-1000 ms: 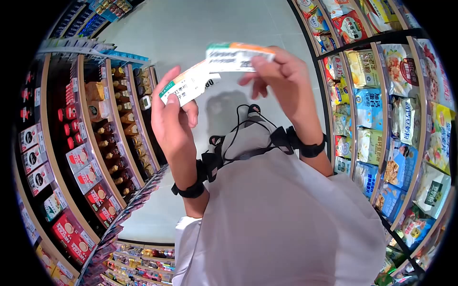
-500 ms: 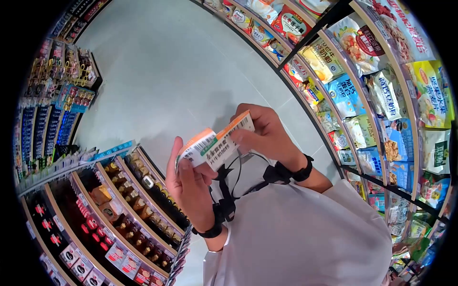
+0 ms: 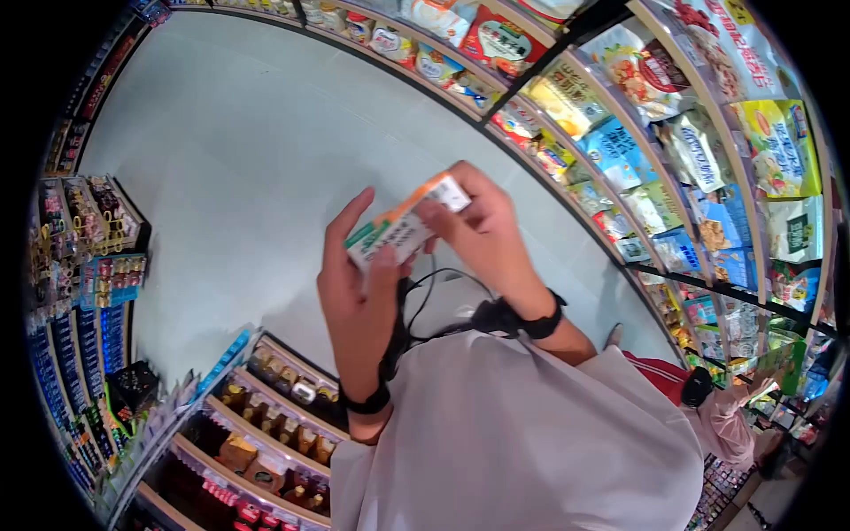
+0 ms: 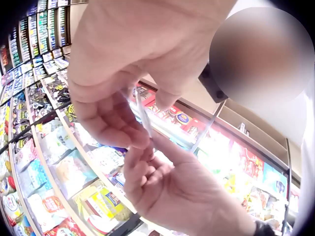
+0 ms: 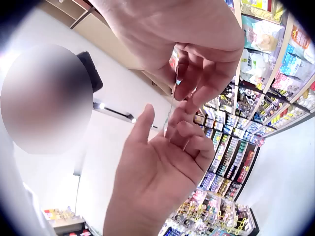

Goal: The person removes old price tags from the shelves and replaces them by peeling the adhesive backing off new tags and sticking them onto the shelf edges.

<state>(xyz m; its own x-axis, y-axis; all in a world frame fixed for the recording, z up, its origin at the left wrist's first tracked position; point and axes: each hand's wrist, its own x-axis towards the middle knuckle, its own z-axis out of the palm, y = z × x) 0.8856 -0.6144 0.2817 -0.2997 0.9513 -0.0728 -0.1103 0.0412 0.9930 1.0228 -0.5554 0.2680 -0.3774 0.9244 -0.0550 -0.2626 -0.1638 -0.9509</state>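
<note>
White paper price tags (image 3: 403,232) with a green and orange band overlap one another, at chest height in the head view. My right hand (image 3: 490,243) pinches their right end, thumb on the printed face. My left hand (image 3: 354,283) holds the left end, its thumb low on the front and its index finger sticking up past the edge. The left wrist view shows the tags (image 4: 143,115) nearly edge-on between my left hand (image 4: 142,54) above and my right hand (image 4: 182,191) below. Edge-on again, the tags (image 5: 173,101) show as a thin line in the right wrist view.
Shelves of bagged foods (image 3: 620,168) run along the right. At lower left stands a rack with jars (image 3: 274,420), and hanging goods (image 3: 111,265) are at far left. Grey floor (image 3: 239,133) lies between. Another person's red trousers (image 3: 655,376) and pink sleeve (image 3: 726,425) show behind at right.
The two hands, first apart with separate tags, have come together and the tags now overlap in one stack. My view has turned, bringing more floor and another person into sight.
</note>
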